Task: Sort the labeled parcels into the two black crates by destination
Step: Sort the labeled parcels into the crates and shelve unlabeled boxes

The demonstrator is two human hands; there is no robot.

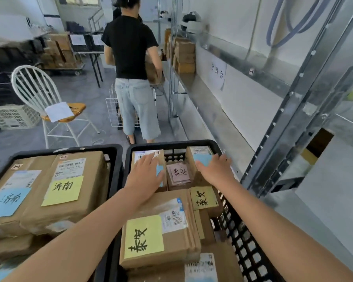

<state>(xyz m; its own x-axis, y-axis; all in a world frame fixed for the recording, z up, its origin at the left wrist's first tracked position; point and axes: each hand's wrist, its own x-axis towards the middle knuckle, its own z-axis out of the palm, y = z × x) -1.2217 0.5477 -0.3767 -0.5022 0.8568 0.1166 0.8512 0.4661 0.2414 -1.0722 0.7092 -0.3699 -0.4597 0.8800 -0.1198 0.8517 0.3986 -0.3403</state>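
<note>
Two black crates side by side. Left crate stacked with 济南 parcels, right crate with 泰安 parcels, grouped by note. Both hands flat, fingers straight, gripping nothing: left hand on rear-left parcel, right hand on rear-right parcel, probably seating them level.

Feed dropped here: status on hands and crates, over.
Left hand flat on rear-left parcel in right crate; right hand flat on rear-right parcel. Left crate loaded. Person in black shirt beyond crates.
</note>
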